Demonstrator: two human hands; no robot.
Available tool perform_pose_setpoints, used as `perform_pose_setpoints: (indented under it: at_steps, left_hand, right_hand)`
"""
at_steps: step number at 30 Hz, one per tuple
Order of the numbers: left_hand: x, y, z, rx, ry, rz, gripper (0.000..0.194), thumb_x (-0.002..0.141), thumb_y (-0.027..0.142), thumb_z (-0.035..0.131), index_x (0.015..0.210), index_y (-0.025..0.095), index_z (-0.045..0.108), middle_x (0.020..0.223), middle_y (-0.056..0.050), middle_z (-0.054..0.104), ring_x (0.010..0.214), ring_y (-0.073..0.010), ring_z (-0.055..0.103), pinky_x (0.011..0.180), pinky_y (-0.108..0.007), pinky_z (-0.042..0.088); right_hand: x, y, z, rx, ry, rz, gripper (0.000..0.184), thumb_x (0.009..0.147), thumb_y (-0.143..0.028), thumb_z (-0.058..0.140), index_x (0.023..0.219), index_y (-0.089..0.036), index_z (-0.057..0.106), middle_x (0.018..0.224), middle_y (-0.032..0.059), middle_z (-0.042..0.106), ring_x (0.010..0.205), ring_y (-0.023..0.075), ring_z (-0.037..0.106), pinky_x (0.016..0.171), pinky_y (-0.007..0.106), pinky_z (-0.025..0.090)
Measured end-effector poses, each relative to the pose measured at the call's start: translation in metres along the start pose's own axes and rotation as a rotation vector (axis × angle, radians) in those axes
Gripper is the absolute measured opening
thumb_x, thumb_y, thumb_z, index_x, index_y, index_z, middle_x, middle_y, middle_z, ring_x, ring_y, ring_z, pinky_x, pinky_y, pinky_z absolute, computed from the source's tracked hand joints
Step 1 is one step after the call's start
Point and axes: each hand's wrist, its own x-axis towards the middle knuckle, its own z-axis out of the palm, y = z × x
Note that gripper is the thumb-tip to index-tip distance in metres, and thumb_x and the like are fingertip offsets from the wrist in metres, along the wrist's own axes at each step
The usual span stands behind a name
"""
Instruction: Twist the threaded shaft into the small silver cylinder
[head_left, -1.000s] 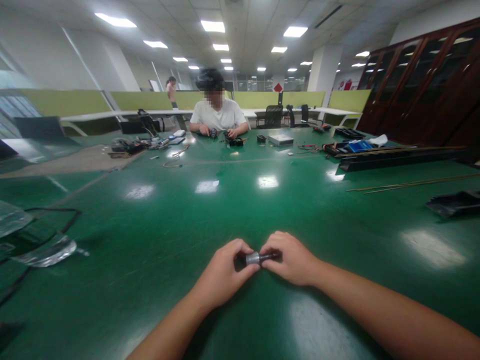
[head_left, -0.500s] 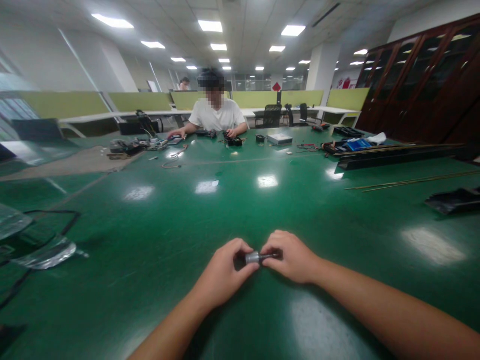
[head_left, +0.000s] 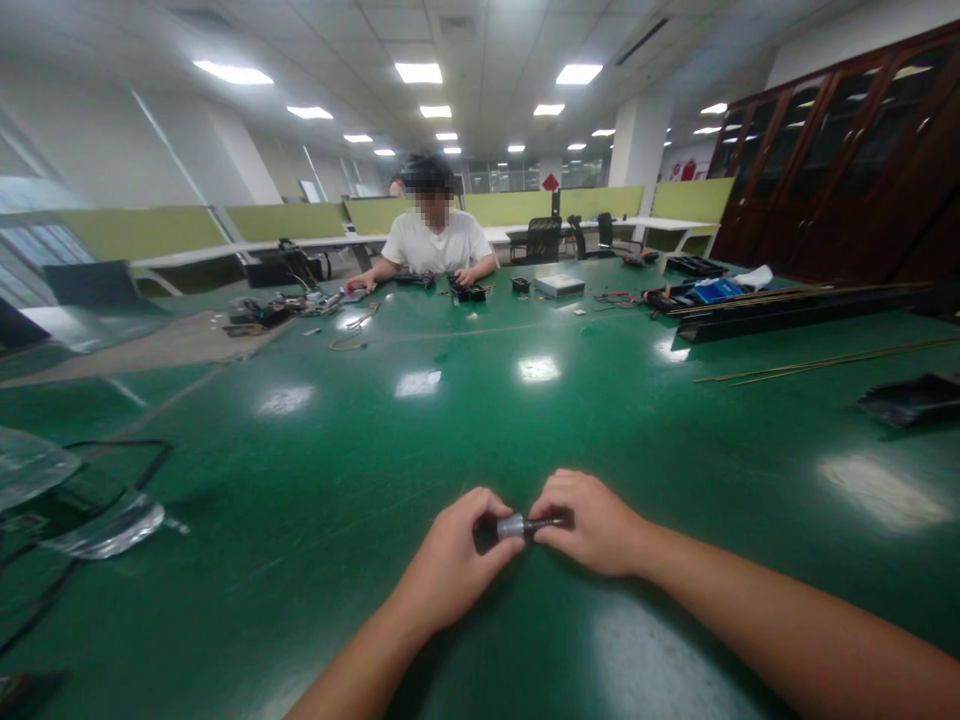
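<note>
Between my hands, low over the green table (head_left: pixel 360 430), lies a small silver cylinder (head_left: pixel 511 526) with a dark, narrower shaft (head_left: pixel 541 523) running to the right. My left hand (head_left: pixel 469 545) is closed on the silver cylinder, thumb below and fingers above. At the other side my right hand (head_left: pixel 583 520) pinches the dark shaft. The two hands face each other with a narrow gap between the fingertips. The cylinder's left end is dark and partly covered by my left hand, and its exact kind is unclear.
A clear plastic piece (head_left: pixel 112 525) and a black cable (head_left: pixel 161 455) lie at the left. Across the table sits a person in a white shirt (head_left: pixel 435 245), hands on small black parts (head_left: pixel 469 292). Black metal channels (head_left: pixel 780 318), thin rods (head_left: pixel 825 362) and a black tray (head_left: pixel 911 402) lie right.
The whole view has shifted a little, so the scene and my hands appear slightly lower and further right. Both hands keep the same hold on the small cylinder and its shaft.
</note>
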Motion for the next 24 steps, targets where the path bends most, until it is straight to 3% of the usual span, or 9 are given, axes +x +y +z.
perform_pose_setpoints:
  at_steps: [24]
  left_hand:
    - [0.0007, 0.0012, -0.0012, 0.005, 0.001, -0.016, 0.013, 0.08, 0.024, 0.068, 0.09, 0.019, 0.06, 0.09, -0.003, 0.065, 0.085, -0.0202, 0.06, 0.077, -0.031, 0.045]
  right_hand:
    - [-0.0016, -0.0004, -0.0019, -0.021, -0.013, 0.003, 0.008, 0.08, -0.02, 0.071, 0.088, -0.02, 0.071, 0.08, 0.0022, 0.066, 0.08, 0.0173, 0.057, 0.075, 0.03, 0.042]
